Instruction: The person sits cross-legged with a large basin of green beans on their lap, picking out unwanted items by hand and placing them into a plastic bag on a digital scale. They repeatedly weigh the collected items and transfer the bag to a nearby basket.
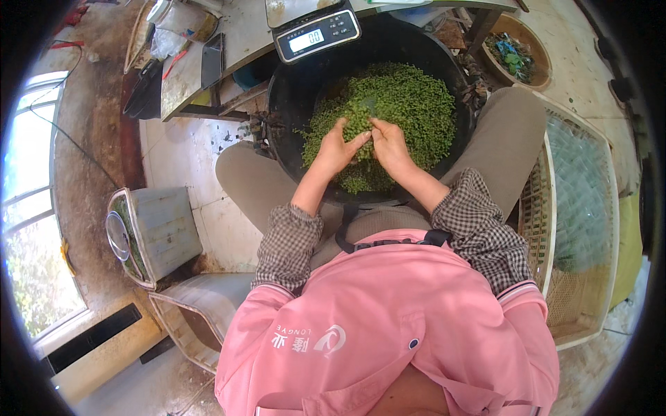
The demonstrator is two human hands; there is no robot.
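Note:
Between my knees sits a large black tub (317, 70) with a heap of small, round-leaved green plants (421, 112) in it. My left hand (334, 148) and my right hand (390, 146) are close together over the near part of the heap. A clump of the green plants (358, 124) is held between them, thumbs on the near side and fingers around its sides. Blur and the fingers hide part of the clump. A digital scale (317, 36) with a lit display stands on the table edge beyond the tub.
A worn table (239, 34) holds a plastic jar (184, 21) and a dark tray (212, 60). At right, a crate holds clear plastic containers (580, 192); a round basin (543, 62) holds plant scraps. Pale bins (166, 229) stand at left.

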